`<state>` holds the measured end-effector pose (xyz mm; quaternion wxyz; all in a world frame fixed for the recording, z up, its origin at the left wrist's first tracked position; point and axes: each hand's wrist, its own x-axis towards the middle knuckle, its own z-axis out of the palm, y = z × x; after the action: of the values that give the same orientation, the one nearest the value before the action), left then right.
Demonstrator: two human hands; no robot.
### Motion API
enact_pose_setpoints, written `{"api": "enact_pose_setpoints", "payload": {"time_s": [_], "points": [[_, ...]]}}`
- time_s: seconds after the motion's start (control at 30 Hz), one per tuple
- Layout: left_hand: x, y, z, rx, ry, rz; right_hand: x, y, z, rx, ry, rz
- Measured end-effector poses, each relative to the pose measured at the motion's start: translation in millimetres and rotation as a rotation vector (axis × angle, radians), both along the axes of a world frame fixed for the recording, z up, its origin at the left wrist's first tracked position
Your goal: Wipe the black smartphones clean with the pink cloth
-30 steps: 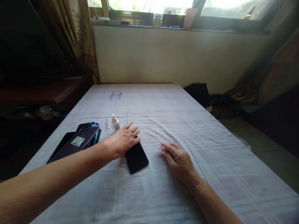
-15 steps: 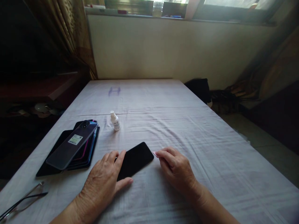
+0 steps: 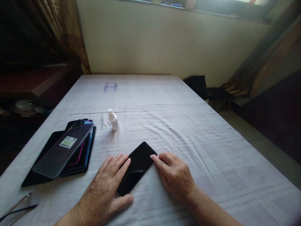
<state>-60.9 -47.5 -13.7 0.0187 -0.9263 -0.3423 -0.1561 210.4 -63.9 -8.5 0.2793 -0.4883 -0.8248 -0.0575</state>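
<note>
A black phone [image 3: 137, 166] lies screen up and slantwise on the white cloth in front of me. My left hand [image 3: 105, 186] grips its near left side, with the fingers along the long edge and the thumb at the near end. My right hand [image 3: 175, 177] lies at the phone's far right corner. Its fingers are curled and the index fingertip touches that corner. Whether anything small sits between those fingers is hidden.
A stack of phones and cases [image 3: 66, 149] with a translucent case on top lies at the left. A small white bottle [image 3: 113, 119] stands beyond the phone. Eyeglasses [image 3: 16, 208] lie at the near left corner of the cloth-covered table [image 3: 188, 125]. Dark bags sit on the floor at the right.
My left hand drew the black phone from beside the bottle toward me and turned it. My right hand closed in on its far corner. The view tilted down.
</note>
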Motion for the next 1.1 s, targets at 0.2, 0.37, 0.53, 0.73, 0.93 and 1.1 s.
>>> {"api": "enact_pose_setpoints", "payload": {"time_s": [0.2,0.37,0.53,0.73,0.93,1.1], "points": [[2,-3,-1.2,-0.035,-0.021,0.031,-1,-3,2.1,-0.022,-0.030,0.060],[4,-4,0.2,-0.027,-0.024,0.029,9,4,-0.3,-0.004,-0.057,-0.073],[5,-4,1.6,-0.034,-0.037,0.031,2,2,0.9,0.005,-0.058,-0.044],[4,-5,-1.6,-0.022,-0.034,0.038,-4,4,3.8,0.000,-0.054,0.002],[2,-6,-7.9,-0.063,-0.049,0.052,0,10,3.0,0.002,-0.078,-0.092],[3,-5,-7.7,-0.064,-0.049,0.048,-8,5,3.5,-0.009,-0.072,-0.008]]}}
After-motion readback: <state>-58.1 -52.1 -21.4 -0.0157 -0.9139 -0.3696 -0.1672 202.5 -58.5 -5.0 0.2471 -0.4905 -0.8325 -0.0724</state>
